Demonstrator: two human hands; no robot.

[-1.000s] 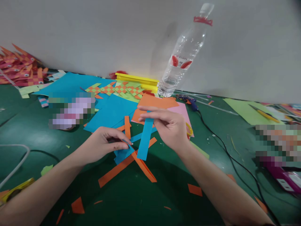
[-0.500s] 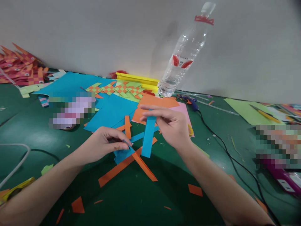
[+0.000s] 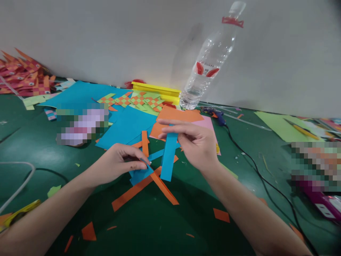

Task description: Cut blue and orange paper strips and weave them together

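Observation:
My left hand [image 3: 119, 164] pinches a folded paper piece, from which an orange strip [image 3: 165, 189] slants down to the right. Between the fingers of my right hand [image 3: 193, 140] hangs a blue paper strip [image 3: 169, 156], its lower end free. Beneath my left fingertips lies blue paper [image 3: 139, 175], and a longer orange strip [image 3: 130, 195] crosses under the held piece. An upright-looking short orange strip [image 3: 145, 143] is just beyond my left fingers. Where the folded piece meets my left fingertips is partly hidden.
A tilted water bottle [image 3: 204, 71] leans at the wall. Blue sheets [image 3: 128, 124], woven paper fish [image 3: 122, 100] and a yellow holder [image 3: 157, 90] lie behind the hands. A glue gun [image 3: 220, 118] with a black cord is at right, a blurred phone [image 3: 84, 124] at left.
The blue strip in my right hand has shifted very slightly, its lower end a little lower. My left hand keeps its hold, and the view has moved a touch.

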